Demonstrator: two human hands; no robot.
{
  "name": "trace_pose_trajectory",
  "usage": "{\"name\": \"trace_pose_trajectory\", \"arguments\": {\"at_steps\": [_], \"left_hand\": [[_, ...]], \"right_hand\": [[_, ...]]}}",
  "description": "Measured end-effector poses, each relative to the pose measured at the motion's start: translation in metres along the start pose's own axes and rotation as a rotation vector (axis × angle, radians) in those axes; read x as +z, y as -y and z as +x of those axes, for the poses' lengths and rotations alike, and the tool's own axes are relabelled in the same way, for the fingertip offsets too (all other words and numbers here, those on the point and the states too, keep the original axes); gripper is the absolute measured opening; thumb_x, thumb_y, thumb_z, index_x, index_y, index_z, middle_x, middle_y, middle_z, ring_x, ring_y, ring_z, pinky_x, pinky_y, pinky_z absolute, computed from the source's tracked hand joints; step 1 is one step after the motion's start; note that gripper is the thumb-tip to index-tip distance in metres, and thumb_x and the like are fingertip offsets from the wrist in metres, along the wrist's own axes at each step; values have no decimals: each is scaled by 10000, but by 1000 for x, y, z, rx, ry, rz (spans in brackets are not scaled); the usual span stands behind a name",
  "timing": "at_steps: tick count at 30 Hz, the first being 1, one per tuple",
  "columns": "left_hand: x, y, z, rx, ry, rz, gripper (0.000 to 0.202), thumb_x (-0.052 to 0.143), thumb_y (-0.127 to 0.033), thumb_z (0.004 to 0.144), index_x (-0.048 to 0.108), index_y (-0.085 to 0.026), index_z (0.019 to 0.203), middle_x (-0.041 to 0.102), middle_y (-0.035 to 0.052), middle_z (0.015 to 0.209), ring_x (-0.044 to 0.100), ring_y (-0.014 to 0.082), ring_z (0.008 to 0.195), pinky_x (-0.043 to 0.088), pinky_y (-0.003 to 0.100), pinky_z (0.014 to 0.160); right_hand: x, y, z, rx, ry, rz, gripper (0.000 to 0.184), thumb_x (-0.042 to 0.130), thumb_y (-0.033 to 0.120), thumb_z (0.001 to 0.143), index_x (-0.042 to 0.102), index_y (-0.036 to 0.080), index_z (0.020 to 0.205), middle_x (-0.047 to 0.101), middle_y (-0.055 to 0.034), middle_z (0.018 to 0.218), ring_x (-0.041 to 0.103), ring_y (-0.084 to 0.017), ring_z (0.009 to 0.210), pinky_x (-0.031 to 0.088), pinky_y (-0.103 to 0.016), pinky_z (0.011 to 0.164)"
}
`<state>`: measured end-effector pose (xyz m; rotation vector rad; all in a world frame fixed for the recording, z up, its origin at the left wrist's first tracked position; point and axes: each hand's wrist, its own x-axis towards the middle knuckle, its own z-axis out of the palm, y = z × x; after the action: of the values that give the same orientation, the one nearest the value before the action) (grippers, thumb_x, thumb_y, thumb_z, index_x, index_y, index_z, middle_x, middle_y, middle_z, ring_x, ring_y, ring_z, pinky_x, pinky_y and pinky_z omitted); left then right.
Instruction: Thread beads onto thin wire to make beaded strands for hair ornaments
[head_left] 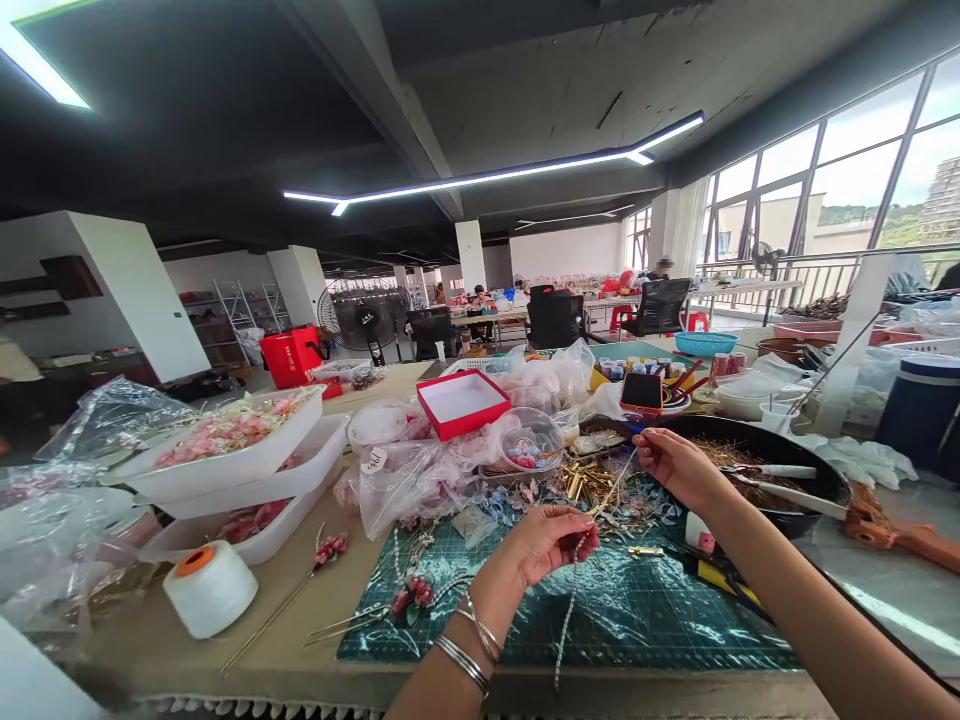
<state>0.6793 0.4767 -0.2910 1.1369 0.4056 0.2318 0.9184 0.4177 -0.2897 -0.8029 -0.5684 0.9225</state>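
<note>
My left hand (551,545) pinches the top of a pearl-like beaded strand (571,620), which hangs down over a green cutting mat (637,630) covered by clear plastic. My right hand (675,470) is raised above the mat's far edge, its fingertips holding a thin metal wire (615,485) that slants down toward my left hand. Scattered gold tubes (589,485) lie just below the wire. A black pan (821,483) holding gold wires and tools sits beyond my right hand. Finished floral beaded sprays (412,598) lie left of my left hand.
Stacked white trays (232,470) of pink flowers stand at left, near a white thread spool (210,590). Ahead are plastic bags, a red box (461,405) and a phone (641,392). Beyond are chairs, a fan and a distant seated person (664,267).
</note>
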Motion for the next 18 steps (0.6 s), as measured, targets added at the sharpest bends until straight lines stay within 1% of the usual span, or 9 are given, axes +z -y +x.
{"name": "trace_pose_trajectory", "arguments": {"at_steps": [5,11,18], "left_hand": [[-3,2,1,8,-3,-17,165,683,-270,621,636,-130,694,629,32,673,558,115,613,394,250,600],[-7,2,3,14,10,-16,205,684,-294,616,643,-103,679,628,44,645,545,113,575,391,243,559],[-13,5,9,-10,-10,-55,195,665,-288,624,640,-111,702,627,36,656,549,113,578,402,238,560]], "right_hand": [[2,3,-1,5,-2,-20,72,691,222,636,629,189,650,613,-4,672,498,-76,514,463,-180,434],[4,6,1,-15,-18,-35,77,693,219,633,622,195,649,610,-1,669,498,-80,511,464,-183,418],[7,9,5,-31,-23,-42,72,694,221,639,629,191,642,619,-8,654,502,-75,535,465,-159,445]]}}
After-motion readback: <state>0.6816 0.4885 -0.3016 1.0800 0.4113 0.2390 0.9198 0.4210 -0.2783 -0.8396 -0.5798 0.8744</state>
